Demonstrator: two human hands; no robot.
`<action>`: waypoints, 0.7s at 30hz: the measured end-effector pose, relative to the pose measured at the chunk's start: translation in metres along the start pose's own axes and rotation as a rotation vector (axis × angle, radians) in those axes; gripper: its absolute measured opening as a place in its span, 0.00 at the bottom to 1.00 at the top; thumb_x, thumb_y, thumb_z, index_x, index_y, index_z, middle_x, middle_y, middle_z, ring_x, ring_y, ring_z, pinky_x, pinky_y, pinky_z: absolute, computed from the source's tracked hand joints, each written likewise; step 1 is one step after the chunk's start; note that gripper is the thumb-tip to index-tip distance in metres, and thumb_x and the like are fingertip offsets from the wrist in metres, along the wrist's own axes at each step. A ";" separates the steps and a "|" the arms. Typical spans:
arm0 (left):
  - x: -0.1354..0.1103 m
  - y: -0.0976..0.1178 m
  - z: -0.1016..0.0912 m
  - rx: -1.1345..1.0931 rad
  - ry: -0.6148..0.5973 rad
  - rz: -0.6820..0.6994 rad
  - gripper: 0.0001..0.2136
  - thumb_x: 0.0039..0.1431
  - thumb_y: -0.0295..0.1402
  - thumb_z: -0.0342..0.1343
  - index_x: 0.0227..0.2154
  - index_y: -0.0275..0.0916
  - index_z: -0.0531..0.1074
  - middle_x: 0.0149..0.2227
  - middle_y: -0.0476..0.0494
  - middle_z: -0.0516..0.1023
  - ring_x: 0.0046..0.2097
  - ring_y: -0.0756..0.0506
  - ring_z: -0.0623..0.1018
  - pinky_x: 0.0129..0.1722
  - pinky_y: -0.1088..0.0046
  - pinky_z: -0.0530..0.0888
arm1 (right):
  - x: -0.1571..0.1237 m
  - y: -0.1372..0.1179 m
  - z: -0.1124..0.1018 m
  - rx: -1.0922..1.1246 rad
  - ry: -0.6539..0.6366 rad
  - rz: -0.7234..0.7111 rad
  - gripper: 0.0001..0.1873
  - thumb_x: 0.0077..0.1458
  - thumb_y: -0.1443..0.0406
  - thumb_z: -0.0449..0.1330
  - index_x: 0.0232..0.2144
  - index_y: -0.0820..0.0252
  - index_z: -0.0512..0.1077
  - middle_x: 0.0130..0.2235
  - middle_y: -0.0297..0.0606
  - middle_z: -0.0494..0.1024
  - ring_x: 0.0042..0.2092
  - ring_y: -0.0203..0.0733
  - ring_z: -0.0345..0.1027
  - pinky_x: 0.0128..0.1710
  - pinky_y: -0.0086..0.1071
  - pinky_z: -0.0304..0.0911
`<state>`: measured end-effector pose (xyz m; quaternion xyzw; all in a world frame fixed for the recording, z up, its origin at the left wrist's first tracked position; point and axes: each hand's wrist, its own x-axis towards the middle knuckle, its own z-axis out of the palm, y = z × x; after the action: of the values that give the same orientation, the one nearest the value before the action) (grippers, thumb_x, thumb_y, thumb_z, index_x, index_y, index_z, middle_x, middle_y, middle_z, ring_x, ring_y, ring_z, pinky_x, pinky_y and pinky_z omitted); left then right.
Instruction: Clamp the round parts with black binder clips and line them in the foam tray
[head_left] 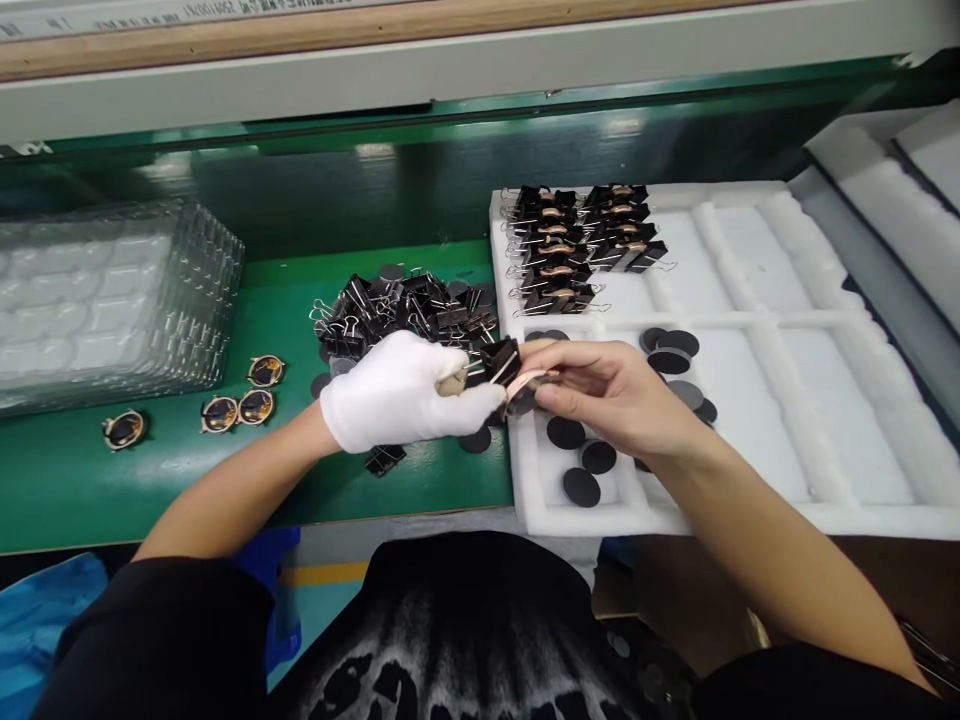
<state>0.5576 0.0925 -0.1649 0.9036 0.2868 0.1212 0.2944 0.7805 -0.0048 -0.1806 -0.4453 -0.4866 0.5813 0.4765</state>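
Glossy green counter (112, 480) runs beneath a grey metal rail (450, 70); above the rail, a brown wooden strip (300, 30). Overhead light reflects on the counter's rear.

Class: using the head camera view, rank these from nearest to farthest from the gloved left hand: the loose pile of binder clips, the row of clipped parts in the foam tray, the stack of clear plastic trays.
1. Pile of binder clips, just beyond the left hand.
2. Row of clipped parts, right, at the foam tray's far corner.
3. Clear plastic trays, far left.
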 end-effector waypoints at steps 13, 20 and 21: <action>0.000 0.003 0.014 -0.236 -0.095 -0.110 0.23 0.64 0.47 0.52 0.19 0.39 0.54 0.19 0.57 0.54 0.23 0.55 0.55 0.22 0.76 0.55 | 0.008 0.012 0.007 0.253 0.335 0.073 0.10 0.55 0.56 0.74 0.37 0.52 0.83 0.40 0.34 0.82 0.39 0.34 0.74 0.38 0.26 0.74; -0.001 0.002 0.018 -0.209 -0.092 -0.083 0.24 0.65 0.46 0.52 0.19 0.39 0.53 0.19 0.57 0.53 0.23 0.55 0.55 0.23 0.74 0.54 | 0.006 0.015 0.006 0.078 0.356 -0.033 0.11 0.54 0.56 0.74 0.38 0.52 0.83 0.41 0.35 0.82 0.39 0.37 0.73 0.37 0.30 0.73; 0.000 0.002 0.018 -0.212 -0.093 -0.091 0.24 0.65 0.47 0.52 0.19 0.39 0.53 0.19 0.56 0.53 0.23 0.54 0.54 0.24 0.74 0.54 | 0.006 0.016 0.006 0.074 0.351 -0.035 0.12 0.54 0.56 0.74 0.39 0.52 0.83 0.40 0.35 0.82 0.38 0.37 0.73 0.37 0.31 0.73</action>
<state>0.5655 0.0823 -0.1783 0.8582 0.2988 0.0952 0.4063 0.7715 -0.0010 -0.1957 -0.5134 -0.3820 0.5038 0.5802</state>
